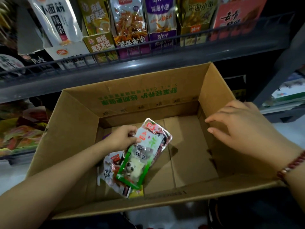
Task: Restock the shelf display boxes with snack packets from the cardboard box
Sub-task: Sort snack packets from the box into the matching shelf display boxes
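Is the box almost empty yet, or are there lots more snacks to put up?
Nearly empty. The cardboard box shows mostly bare floor, and the display boxes on the shelf above already look full. In hand: the left hand pinches a snack packet with a green one beneath it. The right hand rests open over the box's right wall. Left: a couple more packets lie at the bottom.

The left arm reaches down into the box (79, 129), its hand (123, 136) curled, fingers and thumb pinching the top edge of a packet (148, 146). The right hand (239, 128) rests over the box's right wall, fingers extended and loosely spread, a beaded bracelet (290, 167) on its wrist.
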The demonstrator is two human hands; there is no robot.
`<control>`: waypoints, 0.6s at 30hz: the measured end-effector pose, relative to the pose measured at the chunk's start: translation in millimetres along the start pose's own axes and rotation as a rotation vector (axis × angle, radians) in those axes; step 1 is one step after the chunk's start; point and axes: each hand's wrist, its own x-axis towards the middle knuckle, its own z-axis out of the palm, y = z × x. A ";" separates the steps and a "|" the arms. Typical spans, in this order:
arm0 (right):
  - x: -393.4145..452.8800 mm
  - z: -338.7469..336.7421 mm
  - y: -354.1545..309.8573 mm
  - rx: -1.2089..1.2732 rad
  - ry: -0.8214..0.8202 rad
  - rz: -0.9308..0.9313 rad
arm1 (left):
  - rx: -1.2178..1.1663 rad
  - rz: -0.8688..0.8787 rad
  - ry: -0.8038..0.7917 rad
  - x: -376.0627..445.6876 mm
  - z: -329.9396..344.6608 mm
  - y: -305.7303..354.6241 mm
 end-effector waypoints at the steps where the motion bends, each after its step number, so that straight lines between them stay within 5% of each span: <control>1: 0.2 -0.3 -0.1 -0.005 0.000 0.002 | -0.089 -0.013 0.039 -0.2 -3.2 4.1; 18: 4.8 -25.5 -26.6 0.255 0.042 -0.042 | -0.834 0.030 0.558 -71.4 -35.9 103.3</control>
